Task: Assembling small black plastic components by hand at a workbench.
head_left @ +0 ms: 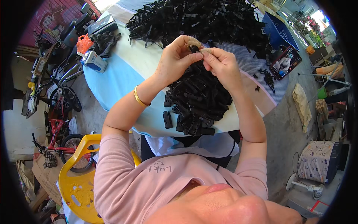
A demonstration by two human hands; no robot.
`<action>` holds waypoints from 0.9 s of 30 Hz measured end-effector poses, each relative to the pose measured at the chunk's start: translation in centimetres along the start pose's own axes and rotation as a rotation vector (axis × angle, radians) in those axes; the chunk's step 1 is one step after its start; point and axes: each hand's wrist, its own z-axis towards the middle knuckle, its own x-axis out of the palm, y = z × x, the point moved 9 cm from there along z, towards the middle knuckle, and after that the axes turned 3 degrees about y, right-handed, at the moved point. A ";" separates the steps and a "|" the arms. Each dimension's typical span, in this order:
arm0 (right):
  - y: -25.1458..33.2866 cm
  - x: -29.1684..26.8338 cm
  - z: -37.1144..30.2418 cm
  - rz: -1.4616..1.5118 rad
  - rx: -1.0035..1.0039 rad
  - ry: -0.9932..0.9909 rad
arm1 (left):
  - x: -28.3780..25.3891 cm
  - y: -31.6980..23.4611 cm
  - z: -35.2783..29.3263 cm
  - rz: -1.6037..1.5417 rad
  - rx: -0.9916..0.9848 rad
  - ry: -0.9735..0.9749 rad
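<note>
Both hands meet above the table, between two heaps of black pieces. My left hand [175, 61] is closed, thumb and fingers pinching a small black plastic part [194, 49]; a pale covering wraps one of its fingertips. My right hand [225, 69] is closed too, its thumb and forefinger pressed together at the same part's right side. Fingers hide most of that part. Just below the hands lies a pile of black plastic pieces [197, 97], oblong and clip-like. One loose piece [167, 120] sits at the pile's left. The larger heap of black parts [197, 22] covers the far side.
The round table has a striped cloth [123, 80]. A phone [285, 62] and a blue basket [279, 31] stand at right, near scattered small black bits [267, 79]. A blue-white carton [95, 61] and a box [102, 24] sit at left. A yellow chair [76, 183] is beside me.
</note>
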 end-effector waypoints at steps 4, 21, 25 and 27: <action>-0.3 0.0 0.1 0.017 0.016 -0.010 | -0.2 0.3 -0.5 0.269 -0.056 0.036; 3.4 -1.6 -0.7 -0.266 -0.316 -0.044 | 2.9 -4.3 -0.6 1.147 0.248 0.246; 3.1 -1.7 -0.6 0.018 -0.242 0.119 | 1.5 -2.8 -0.2 0.100 -0.105 0.422; 3.4 -1.3 -0.6 0.052 -0.291 0.157 | 1.7 -1.1 -0.4 -0.184 -0.268 0.581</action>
